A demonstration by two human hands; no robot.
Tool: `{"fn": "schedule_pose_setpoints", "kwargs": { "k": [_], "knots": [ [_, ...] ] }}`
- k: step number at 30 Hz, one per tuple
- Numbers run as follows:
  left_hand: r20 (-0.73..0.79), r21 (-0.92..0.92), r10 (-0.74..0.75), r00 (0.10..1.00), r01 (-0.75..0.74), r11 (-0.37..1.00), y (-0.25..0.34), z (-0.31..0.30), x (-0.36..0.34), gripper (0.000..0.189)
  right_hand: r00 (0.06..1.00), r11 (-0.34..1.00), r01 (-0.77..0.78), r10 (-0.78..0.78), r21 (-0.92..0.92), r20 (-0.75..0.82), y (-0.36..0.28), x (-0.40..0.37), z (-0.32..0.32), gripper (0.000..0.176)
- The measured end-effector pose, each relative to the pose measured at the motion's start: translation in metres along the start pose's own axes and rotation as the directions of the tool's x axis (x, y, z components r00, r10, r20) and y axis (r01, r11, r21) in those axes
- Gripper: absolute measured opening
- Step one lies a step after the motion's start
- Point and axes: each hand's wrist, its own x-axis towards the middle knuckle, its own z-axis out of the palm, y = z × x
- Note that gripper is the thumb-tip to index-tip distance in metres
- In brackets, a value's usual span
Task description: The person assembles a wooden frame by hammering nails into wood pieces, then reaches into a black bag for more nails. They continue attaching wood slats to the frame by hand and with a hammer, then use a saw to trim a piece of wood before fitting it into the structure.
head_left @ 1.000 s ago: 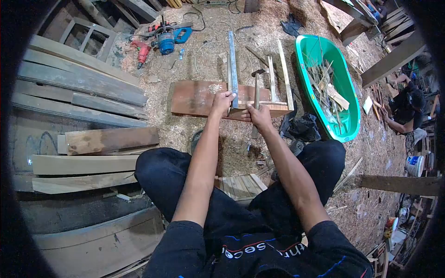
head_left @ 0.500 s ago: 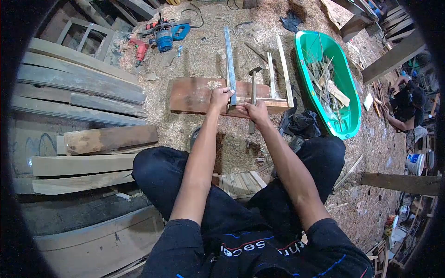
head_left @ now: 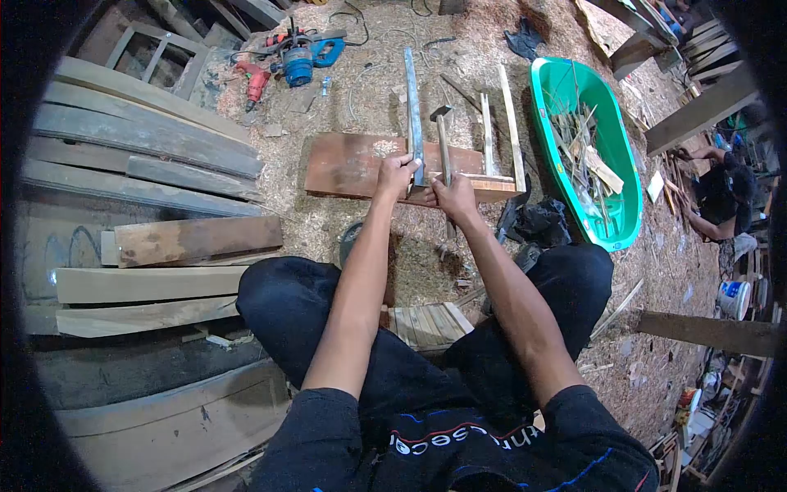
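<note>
My left hand point(head_left: 397, 175) is closed around the near end of a long grey-blue wooden strip point(head_left: 414, 102), which points away from me. Close beside it, my right hand point(head_left: 452, 197) grips a hammer point(head_left: 445, 148) by its handle, with the head at the far end. Beneath both hands lies a reddish-brown wooden board point(head_left: 344, 168) on the shavings-covered floor. A light narrow wooden piece point(head_left: 492, 185) runs along the board's right part, near my right hand. Two thin pale sticks, a longer one point(head_left: 512, 127) and a shorter one point(head_left: 487, 131), extend away from there.
A green plastic tub point(head_left: 630, 189) with wood scraps stands at right. Power tools, one a blue router point(head_left: 297, 66) and one a red drill point(head_left: 255, 82), lie at far left. Planks point(head_left: 147, 148) are stacked at left. Another person point(head_left: 721, 193) crouches at far right.
The hammer has tilted, its head moving slightly away from me and to the left. Both hands keep their holds; the whole view has shifted a little.
</note>
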Motion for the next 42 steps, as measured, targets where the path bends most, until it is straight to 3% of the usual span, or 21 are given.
{"fn": "schedule_pose_setpoints", "kwargs": {
  "k": [3,5,14,17,23,26,28,31,32,35,36,38,39,40,42],
  "knots": [
    [-0.046,0.134,0.03,0.998,-0.024,0.991,-0.001,0.001,-0.001,0.024,0.997,0.965,0.077,-0.073,-0.251,0.026,0.003,0.003,0.001,0.019],
    [-0.064,0.131,0.039,0.997,-0.03,0.991,0.004,0.003,-0.004,0.022,0.99,0.879,0.14,-0.134,-0.455,0.044,-0.012,-0.006,0.006,0.022],
    [-0.073,0.185,0.072,0.995,-0.058,0.981,-0.001,0.002,-0.002,0.023,0.91,0.718,0.274,-0.408,-0.64,-0.068,0.016,0.012,0.014,0.026],
    [-0.062,0.163,0.047,0.997,-0.036,0.986,-0.029,0.002,0.014,0.024,0.937,0.731,0.233,-0.345,-0.641,-0.053,-0.003,0.001,0.015,0.026],
    [-0.075,0.171,0.029,0.997,-0.016,0.985,0.0,0.004,-0.002,0.024,0.95,0.731,0.223,-0.311,-0.645,-0.024,0.007,0.009,0.015,0.025],
    [-0.048,0.081,0.018,0.999,-0.014,0.997,-0.013,0.003,0.005,0.023,0.93,0.67,0.24,-0.365,-0.702,-0.03,0.0,0.004,0.015,0.024],
    [0.001,-0.051,-0.011,1.0,0.011,0.999,-0.012,0.002,0.006,0.021,0.941,0.747,0.201,-0.327,-0.634,-0.086,-0.011,-0.003,0.011,0.024],
    [-0.101,-0.222,-0.061,0.993,0.037,0.974,0.015,0.003,-0.006,0.02,0.93,0.795,0.133,-0.306,-0.592,-0.203,-0.009,0.0,-0.005,0.021],
    [-0.097,-0.155,-0.069,0.993,0.053,0.987,0.039,-0.001,-0.018,0.02,0.919,0.802,0.112,-0.308,-0.587,-0.246,-0.003,0.006,-0.013,0.02],
    [-0.214,-0.159,-0.058,0.975,0.024,0.987,0.015,-0.002,-0.013,0.02,0.864,0.859,0.246,-0.404,-0.448,-0.301,0.02,0.026,-0.039,0.017],
    [-0.249,-0.134,-0.089,0.964,0.056,0.989,0.004,-0.004,-0.007,0.024,0.918,0.953,0.156,-0.237,-0.261,-0.318,0.005,0.014,-0.043,0.025],
    [-0.322,-0.03,-0.002,0.947,-0.008,1.0,-0.035,-0.015,0.005,0.025,0.925,0.992,0.099,-0.121,-0.08,-0.36,-0.013,-0.001,-0.052,0.026],
    [-0.376,0.099,0.024,0.926,0.015,0.995,-0.022,-0.011,-0.002,0.03,0.925,0.997,0.074,-0.065,0.012,-0.375,-0.021,-0.005,-0.06,0.027],
    [-0.428,0.224,0.05,0.903,0.052,0.973,-0.009,-0.006,-0.009,0.036,0.928,0.977,0.161,-0.101,0.141,-0.359,-0.009,0.004,-0.073,0.027],
    [-0.396,0.349,0.035,0.917,0.115,0.93,0.05,0.006,-0.045,0.045,0.902,0.995,0.095,-0.096,-0.024,-0.421,-0.012,0.004,-0.099,0.023]
  ]
}}
